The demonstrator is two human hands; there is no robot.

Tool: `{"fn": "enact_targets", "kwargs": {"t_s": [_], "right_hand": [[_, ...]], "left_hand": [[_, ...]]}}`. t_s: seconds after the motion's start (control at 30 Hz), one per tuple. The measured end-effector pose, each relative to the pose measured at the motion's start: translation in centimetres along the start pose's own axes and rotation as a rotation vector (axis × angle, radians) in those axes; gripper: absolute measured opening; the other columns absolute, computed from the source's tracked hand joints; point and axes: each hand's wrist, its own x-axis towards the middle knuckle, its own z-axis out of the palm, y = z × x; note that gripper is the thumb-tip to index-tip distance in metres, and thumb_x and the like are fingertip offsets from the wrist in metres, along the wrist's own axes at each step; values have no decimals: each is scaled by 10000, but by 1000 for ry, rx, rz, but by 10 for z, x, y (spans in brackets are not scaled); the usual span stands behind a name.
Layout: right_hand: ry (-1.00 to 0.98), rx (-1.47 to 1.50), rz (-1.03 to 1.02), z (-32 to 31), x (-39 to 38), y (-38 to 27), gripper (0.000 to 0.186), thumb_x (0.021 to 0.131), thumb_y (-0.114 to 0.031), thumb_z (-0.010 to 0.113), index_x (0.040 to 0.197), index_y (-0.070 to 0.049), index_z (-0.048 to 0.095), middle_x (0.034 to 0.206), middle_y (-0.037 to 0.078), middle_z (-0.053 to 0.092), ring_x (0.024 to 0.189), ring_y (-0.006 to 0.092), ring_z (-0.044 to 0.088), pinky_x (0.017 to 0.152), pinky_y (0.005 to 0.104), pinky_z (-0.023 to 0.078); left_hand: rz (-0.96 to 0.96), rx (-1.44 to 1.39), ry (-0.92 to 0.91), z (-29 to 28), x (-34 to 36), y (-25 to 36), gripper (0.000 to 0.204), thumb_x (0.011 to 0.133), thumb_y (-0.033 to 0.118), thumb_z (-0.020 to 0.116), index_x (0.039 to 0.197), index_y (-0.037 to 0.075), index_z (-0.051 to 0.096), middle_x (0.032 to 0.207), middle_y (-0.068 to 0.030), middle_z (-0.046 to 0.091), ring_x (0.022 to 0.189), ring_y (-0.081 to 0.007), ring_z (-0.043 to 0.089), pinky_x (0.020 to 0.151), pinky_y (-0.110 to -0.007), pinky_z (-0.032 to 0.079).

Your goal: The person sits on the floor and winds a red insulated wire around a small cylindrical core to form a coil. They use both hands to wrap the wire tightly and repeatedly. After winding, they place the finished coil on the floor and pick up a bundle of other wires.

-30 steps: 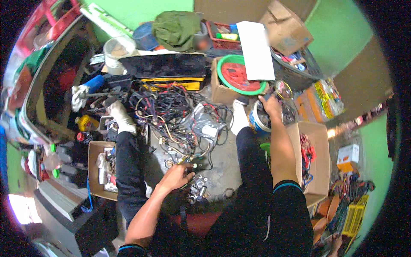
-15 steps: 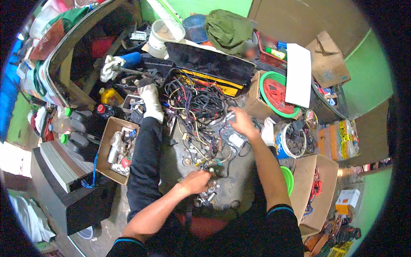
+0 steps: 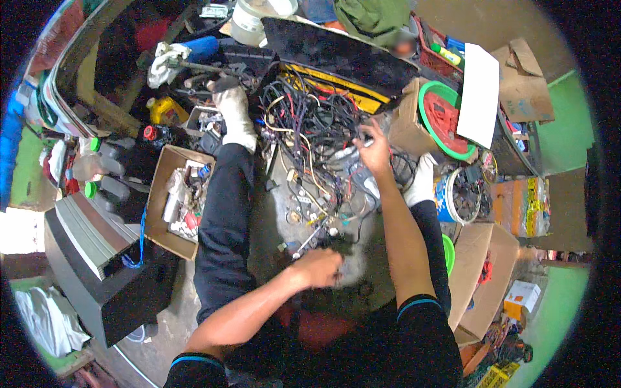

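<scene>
My left hand [image 3: 320,267] is low over the floor between my legs, its fingers curled in. What it holds, if anything, is hidden. Just beyond it lie a thin metal rod [image 3: 306,243] and small loose parts [image 3: 333,231]. Farther out, my right hand [image 3: 375,152] is raised at the right side of a tangled heap of cables [image 3: 310,123]. Its thumb and fingers close around a small dark piece that I cannot make out. A grey device with a cord [image 3: 371,187] lies beside my right wrist. The cables spill from an open black case [image 3: 336,55] with a yellow strip.
To the left stand a cardboard box of mixed parts [image 3: 155,210] and a large black cabinet [image 3: 97,284]. On the right are a green-rimmed round tub [image 3: 428,123], a bucket of dark parts [image 3: 446,197] and an open cardboard box [image 3: 475,258]. My feet flank the cables.
The view has shifted, so the scene sits higher. My right hand's fingers have curled up from the cables. My left hand has moved right, over the small parts between my legs.
</scene>
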Motion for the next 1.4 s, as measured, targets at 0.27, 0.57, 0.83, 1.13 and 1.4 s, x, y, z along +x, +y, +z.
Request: {"fn": "enact_targets", "kwargs": {"t_s": [0.27,0.57,0.83,1.13,1.4], "right_hand": [[158,101,581,7,-259,-23,109,793,-13,632,893,24,656,838,134,676,779,221,653,715,345,504],[-102,36,409,27,-253,-77,179,741,14,622,911,-34,651,941,143,643,912,349,613,830,412,484],[162,-264,460,12,-261,-68,466,785,-127,617,1214,-6,480,1294,199,460,1180,404,443,1021,497,352],[-746,-250,220,-11,-345,-91,787,759,-623,639,1443,-324,387,1567,210,139,1434,476,46,993,787,-12],[-530,-222,50,22,-314,-80,592,720,-515,713,1258,-291,607,1571,113,207,1439,448,91,1037,754,14]], "left_hand": [[-611,-372,598,31,103,-74,1052,681,567,754,1422,3,264,1243,-341,520,1166,-460,524,983,-484,439],[-389,-889,845,-47,207,-189,473,811,354,690,1160,41,633,1092,-182,677,941,-300,672,721,-447,553],[-252,-795,1114,-144,197,-138,375,837,221,589,1108,-35,635,1041,-263,669,1005,-346,657,850,-401,479],[-224,-1022,986,-219,187,-91,221,771,25,516,938,-83,610,803,-173,669,546,-234,661,440,-344,547],[-154,-1095,971,-216,175,-90,200,813,33,559,990,-28,630,837,-136,660,636,-221,634,557,-360,536]]}}
